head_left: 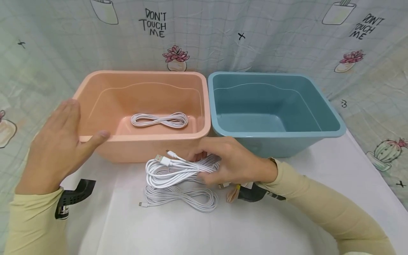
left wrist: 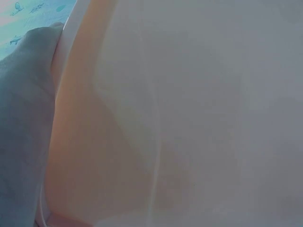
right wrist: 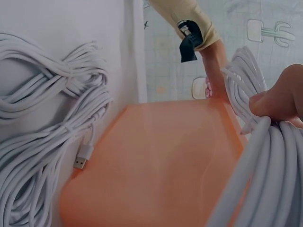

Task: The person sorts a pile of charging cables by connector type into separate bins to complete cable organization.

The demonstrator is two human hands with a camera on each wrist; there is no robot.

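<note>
My right hand (head_left: pixel 236 159) pinches a looped bundle of white USB cable (head_left: pixel 169 173) in front of the peach bin (head_left: pixel 143 137). The bundle's plugs point up and left. In the right wrist view, the thumb presses on the held cable (right wrist: pixel 272 161) at its gathered middle. Beneath it, more bundled white cables (head_left: pixel 191 202) lie on the table. My left hand (head_left: pixel 57 145) rests with straight fingers along the peach bin's left rim, thumb over the front corner. One figure-eight cable bundle (head_left: pixel 159 120) lies inside that bin.
A blue bin (head_left: pixel 277 134) stands right beside the peach one, nothing showing inside. Behind both hangs a patterned cloth (head_left: pixel 210 35). A small tan bundle (head_left: pixel 233 194) with a yellow band lies partly hidden by the right wrist strap. The white table (head_left: pixel 159 233) extends toward me.
</note>
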